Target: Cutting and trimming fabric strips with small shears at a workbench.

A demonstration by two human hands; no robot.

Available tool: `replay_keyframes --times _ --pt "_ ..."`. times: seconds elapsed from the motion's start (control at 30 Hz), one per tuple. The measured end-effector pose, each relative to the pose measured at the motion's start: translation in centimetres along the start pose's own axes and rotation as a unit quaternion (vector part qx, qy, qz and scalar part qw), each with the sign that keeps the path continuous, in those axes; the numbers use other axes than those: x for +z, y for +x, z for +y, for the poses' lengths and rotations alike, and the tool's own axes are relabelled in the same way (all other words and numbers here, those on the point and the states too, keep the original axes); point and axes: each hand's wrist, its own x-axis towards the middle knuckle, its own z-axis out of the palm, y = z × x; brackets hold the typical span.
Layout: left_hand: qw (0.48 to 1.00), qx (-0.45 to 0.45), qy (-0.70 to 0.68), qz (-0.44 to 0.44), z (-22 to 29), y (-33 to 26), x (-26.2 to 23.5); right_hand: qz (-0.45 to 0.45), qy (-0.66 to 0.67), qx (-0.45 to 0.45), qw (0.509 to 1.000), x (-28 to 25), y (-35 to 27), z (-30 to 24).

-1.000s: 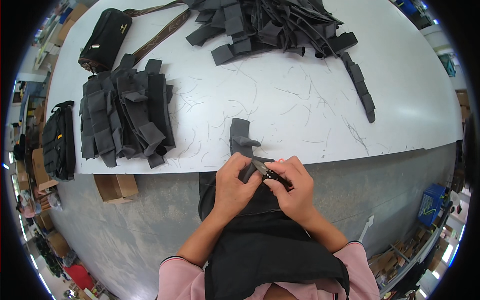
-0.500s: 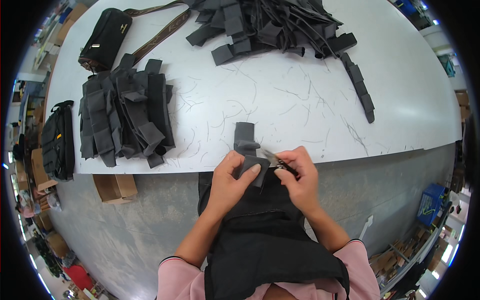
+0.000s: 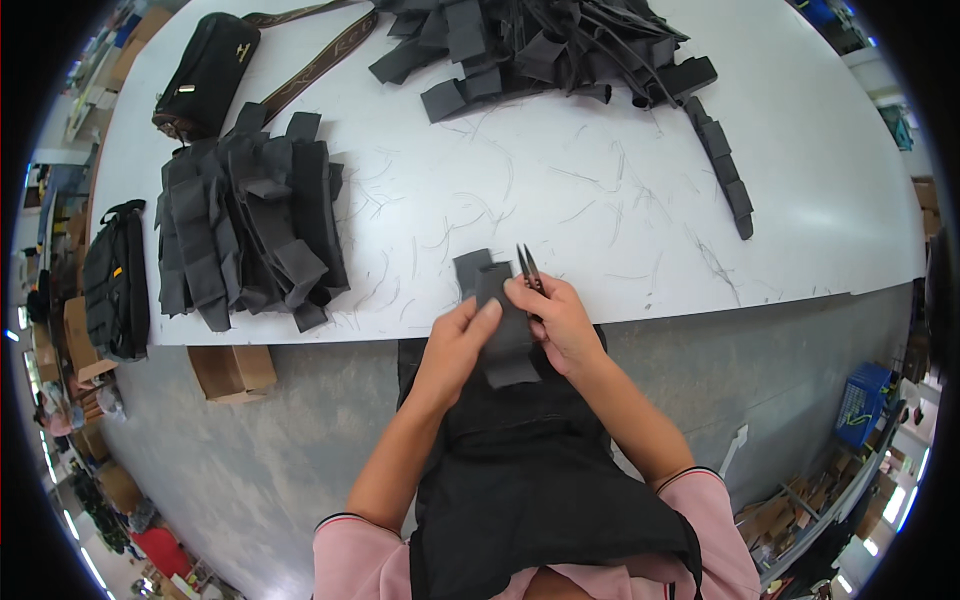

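At the table's near edge, a dark grey fabric strip (image 3: 507,345) is folded over and held between my two hands. My left hand (image 3: 458,342) pinches it from the left with the thumb on top. The fingers of my right hand (image 3: 560,325) are closed round small thread snips (image 3: 530,268), whose pointed blades face away from me. That hand's thumb also rests against the strip's right edge. One end of the strip lies over the tabletop; the other hangs towards my black apron (image 3: 550,480).
Similar strips lie in a stack (image 3: 250,220) at the left and a larger heap (image 3: 540,50) at the far side. A single strip (image 3: 722,170) lies to the right. Loose threads litter the white table (image 3: 820,200). A black pouch (image 3: 208,75) and a black backpack (image 3: 117,280) are at far left.
The snips have swung from pointing left at the strip to pointing away from me. My right hand has come closer to the left and now touches the strip, which has been turned.
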Motion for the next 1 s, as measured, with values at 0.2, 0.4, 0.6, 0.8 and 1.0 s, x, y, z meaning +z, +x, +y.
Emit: replay_keyframes --times 0.2,0.4,0.6,0.8,1.0 --pt "0.99 -0.064 -0.077 0.098 -1.1 1.3 -1.1 0.133 -0.314 -0.308 0.888 -1.4 -4.1 2.0" --pt "0.989 -0.041 -0.098 0.107 -0.6 1.2 -0.6 0.113 -0.414 -0.347 0.834 -1.6 -6.5 1.0" --pt "0.99 -0.038 -0.083 0.106 0.1 1.0 0.0 0.081 -0.477 -0.404 0.776 -1.4 -6.1 0.2" --pt "0.991 -0.034 -0.082 0.097 -0.3 0.7 -0.3 0.109 -0.572 -0.495 0.645 -1.1 -6.5 0.4" --pt "0.995 0.009 -0.031 0.093 0.0 0.5 0.1 0.085 -0.473 -0.444 0.756 -1.5 -6.5 -0.4"
